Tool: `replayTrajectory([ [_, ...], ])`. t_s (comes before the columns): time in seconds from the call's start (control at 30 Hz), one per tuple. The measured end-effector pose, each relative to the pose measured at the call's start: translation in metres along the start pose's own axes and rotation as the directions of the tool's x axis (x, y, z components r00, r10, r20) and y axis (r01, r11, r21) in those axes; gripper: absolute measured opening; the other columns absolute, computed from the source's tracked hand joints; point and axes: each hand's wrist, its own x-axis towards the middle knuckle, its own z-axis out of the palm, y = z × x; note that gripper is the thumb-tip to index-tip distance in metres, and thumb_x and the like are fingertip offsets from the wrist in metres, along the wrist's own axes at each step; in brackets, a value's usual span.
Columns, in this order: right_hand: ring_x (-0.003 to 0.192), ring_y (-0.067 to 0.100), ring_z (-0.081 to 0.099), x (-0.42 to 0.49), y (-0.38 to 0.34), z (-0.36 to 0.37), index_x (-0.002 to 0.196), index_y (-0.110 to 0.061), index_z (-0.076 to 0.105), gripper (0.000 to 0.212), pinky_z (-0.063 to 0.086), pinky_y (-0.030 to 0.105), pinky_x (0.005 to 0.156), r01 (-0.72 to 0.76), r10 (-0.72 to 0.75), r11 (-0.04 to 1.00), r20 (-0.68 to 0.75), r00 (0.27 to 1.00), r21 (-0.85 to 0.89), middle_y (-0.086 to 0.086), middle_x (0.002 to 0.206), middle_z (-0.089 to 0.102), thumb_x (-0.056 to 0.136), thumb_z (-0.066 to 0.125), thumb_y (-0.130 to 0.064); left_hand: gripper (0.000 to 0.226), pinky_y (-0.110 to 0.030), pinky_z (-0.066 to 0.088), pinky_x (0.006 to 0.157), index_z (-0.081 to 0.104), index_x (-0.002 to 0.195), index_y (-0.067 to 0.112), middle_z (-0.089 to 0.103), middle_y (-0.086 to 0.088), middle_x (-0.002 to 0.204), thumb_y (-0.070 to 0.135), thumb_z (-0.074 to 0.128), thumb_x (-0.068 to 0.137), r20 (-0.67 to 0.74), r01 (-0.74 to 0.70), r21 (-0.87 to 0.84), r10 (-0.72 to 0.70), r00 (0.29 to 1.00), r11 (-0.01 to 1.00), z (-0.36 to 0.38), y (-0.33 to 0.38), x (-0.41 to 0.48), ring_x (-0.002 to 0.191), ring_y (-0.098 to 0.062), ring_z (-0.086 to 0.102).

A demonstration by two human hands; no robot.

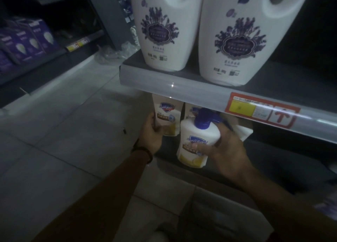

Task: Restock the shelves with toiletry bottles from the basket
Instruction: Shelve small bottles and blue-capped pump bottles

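Clearance worries me most: my right hand (225, 151) is wrapped round the pump bottle (196, 141), tilted at the lower shelf's front, its blue pump head just under the upper shelf lip (182, 94) beyond my fingers. Pushed in upright, I judge the pump could catch that lip and tip. My left hand (151, 135) grips the cream bottle (166, 114) alongside; a nudge could topple it

A dark wristband (145, 151) sits just behind the left hand (151, 132); both forearms are bare.
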Motion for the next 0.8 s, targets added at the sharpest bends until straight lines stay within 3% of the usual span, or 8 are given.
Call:
replayTrajectory([
  [0.2,0.11,0.003,0.067,0.005,-0.002,0.006,0.134,-0.035,0.059,0.063,0.053,0.017,0.082,0.024,-0.024,0.999,0.013,1.0,-0.037,-0.014,0.121,0.069,0.079,0.088,-0.022,0.056,-0.045,0.051,0.112,0.051,0.146,0.032,0.065,0.011,0.141,0.004,0.067,0.1,0.023,-0.077,0.069,0.075,0.997,0.995,0.0,-0.012,0.004,0.133,-0.009,0.061],
  [0.37,0.108,0.002,0.067,0.003,-0.002,0.008,0.131,-0.037,0.059,0.061,0.054,0.015,0.078,0.028,-0.028,0.999,0.002,1.0,-0.044,-0.016,0.118,0.069,0.079,0.089,-0.024,0.055,-0.046,0.052,0.111,0.051,0.14,0.038,0.065,0.008,0.14,0.003,0.066,0.1,-0.004,-0.117,0.059,0.117,0.993,0.991,0.006,-0.011,0.002,0.133,-0.011,0.061],
  [0.57,0.099,-0.011,0.065,0.002,-0.003,0.006,0.128,-0.041,0.058,0.064,0.051,0.006,0.068,0.019,-0.018,0.998,0.005,1.0,-0.052,-0.025,0.11,0.068,0.075,0.09,-0.026,0.057,-0.047,0.054,0.11,0.05,0.15,0.015,0.065,0.001,0.143,0.007,0.072,0.098,-0.045,-0.116,0.073,0.119,0.992,0.991,0.005,-0.021,-0.001,0.133,-0.015,0.062],
  [0.67,0.105,-0.002,0.066,0.003,0.006,0.009,0.131,-0.035,0.058,0.065,0.052,0.013,0.081,-0.024,0.022,0.993,-0.019,1.0,-0.114,-0.022,0.115,0.068,0.076,0.091,-0.026,0.06,-0.04,0.055,0.109,0.051,0.149,0.014,0.066,0.003,0.142,0.011,0.076,0.095,-0.11,-0.091,0.11,0.103,0.989,0.99,0.009,-0.02,-0.008,0.132,-0.012,0.062],
  [0.8,0.117,0.014,0.069,0.003,0.014,0.012,0.136,-0.024,0.062,0.066,0.058,0.04,0.101,-0.118,0.116,0.983,-0.021,0.993,-0.142,-0.004,0.129,0.072,0.077,0.092,-0.022,0.043,-0.032,0.059,0.099,0.056,0.124,0.027,0.068,0.004,0.125,0.002,0.074,0.094,-0.367,-0.117,0.17,0.173,0.914,0.978,0.033,-0.006,-0.049,0.117,-0.009,0.067],
])
